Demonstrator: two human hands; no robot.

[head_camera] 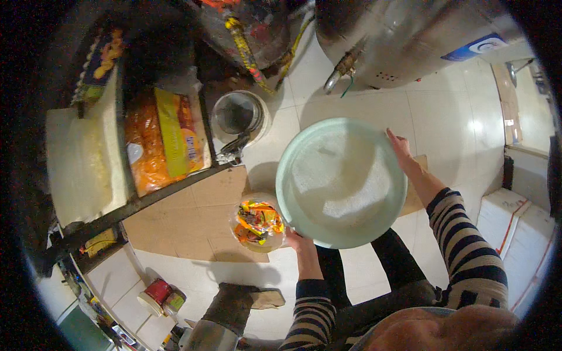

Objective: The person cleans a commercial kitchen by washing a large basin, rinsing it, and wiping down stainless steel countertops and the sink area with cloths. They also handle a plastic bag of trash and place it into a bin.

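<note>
Both of my hands hold a round pale-green basin [283, 175] by its opposite sides, above the floor. White granular material or foamy liquid [351, 193] lies in it; which one, I cannot tell. My right hand [398, 147] grips the upper right rim, thumb on top. At the lower left rim is my left hand [300, 240], its fingers hidden beneath the basin. Just left of it, a clear round container [259, 248] with orange and yellow plastic wrappers [260, 219] touches or nearly touches the basin; whether my left hand also holds it, I cannot tell.
Flattened cardboard [189, 215] covers part of the tiled floor [443, 114]. A shelf at left holds an orange food packet [153, 145]. Beyond the basin stand a white bucket [263, 118] and a large metal vessel [395, 48]. White boxes [505, 219] are at right; another person's leg [228, 311] shows below.
</note>
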